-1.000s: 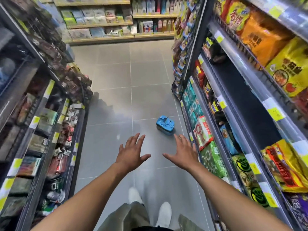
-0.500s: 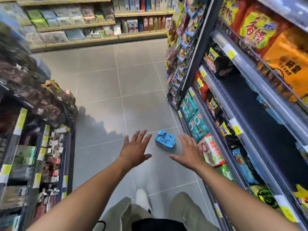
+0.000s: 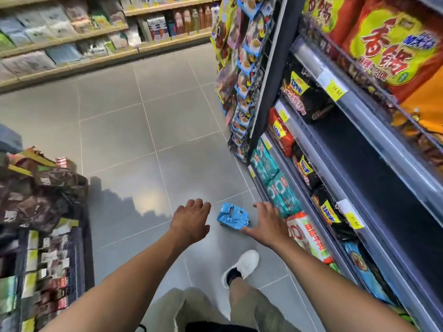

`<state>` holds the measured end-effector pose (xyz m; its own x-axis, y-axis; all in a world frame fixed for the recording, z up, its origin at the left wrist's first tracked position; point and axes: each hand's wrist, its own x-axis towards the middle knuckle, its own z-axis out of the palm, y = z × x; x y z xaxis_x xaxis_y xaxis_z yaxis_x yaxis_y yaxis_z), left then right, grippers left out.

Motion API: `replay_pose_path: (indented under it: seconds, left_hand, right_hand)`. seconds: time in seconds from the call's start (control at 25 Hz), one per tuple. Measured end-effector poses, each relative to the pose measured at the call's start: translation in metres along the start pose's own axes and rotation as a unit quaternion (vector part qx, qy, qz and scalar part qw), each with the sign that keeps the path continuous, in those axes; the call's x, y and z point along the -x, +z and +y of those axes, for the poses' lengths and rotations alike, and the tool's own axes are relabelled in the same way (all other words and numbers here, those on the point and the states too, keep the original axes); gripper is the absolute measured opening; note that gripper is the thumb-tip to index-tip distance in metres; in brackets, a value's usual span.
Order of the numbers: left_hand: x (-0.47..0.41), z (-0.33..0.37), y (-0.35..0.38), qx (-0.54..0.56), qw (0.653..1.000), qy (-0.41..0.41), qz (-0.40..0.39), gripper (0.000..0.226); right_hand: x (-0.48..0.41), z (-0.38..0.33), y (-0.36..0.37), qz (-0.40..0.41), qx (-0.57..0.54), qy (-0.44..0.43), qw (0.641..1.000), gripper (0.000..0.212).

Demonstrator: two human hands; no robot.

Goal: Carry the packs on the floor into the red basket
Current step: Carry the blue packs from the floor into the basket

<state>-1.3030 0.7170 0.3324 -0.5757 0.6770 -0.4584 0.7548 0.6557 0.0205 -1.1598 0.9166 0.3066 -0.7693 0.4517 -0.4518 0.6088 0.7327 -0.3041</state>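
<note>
Both hands reach down, spread and empty: the left hand and right hand flank a crumpled blue foil pack lying on the grey tiled floor. The pack lies between them, nearer the right thumb, its long axis roughly crosswise. No red basket is visible.
</note>
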Motion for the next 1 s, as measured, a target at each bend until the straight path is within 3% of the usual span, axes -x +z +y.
replay_pose_path:
  seconds: [0.12,0.24,0.4,0.52,0.64,0.8,1.0]
  left_hand:
    - [-0.047,-0.013,-0.004,0.029,0.999,-0.012,-0.020,0.050]
    - [-0.084,-0.025,0.003,0.131,0.990,-0.034,-0.050,0.045]
    - [-0.146,-0.040,0.019,0.281,0.953,-0.053,-0.102,0.032]
    - [-0.186,-0.045,0.043,0.366,0.912,-0.101,-0.155,0.040]
    - [-0.221,-0.052,0.082,0.460,0.844,-0.172,-0.213,0.060]
    - [-0.281,-0.057,0.154,0.507,0.783,-0.239,-0.268,0.075]
    - [-0.352,-0.051,0.241,0.578,0.709,-0.281,-0.291,0.088]
  right_hand:
    - [-0.042,0.002,-0.007,-0.037,-0.036,0.033,0.998,0.089]
    - [-0.069,0.005,-0.006,-0.068,-0.119,0.096,0.986,0.092]
    - [-0.112,0.010,0.006,-0.073,-0.294,0.239,0.923,0.080]
    - [-0.135,0.014,0.032,-0.069,-0.431,0.340,0.833,0.062]
    - [-0.156,0.022,0.063,-0.091,-0.491,0.373,0.782,0.038]
    - [-0.199,0.051,0.133,-0.104,-0.536,0.409,0.732,0.062]
    - [-0.262,0.095,0.232,-0.114,-0.601,0.431,0.663,0.077]
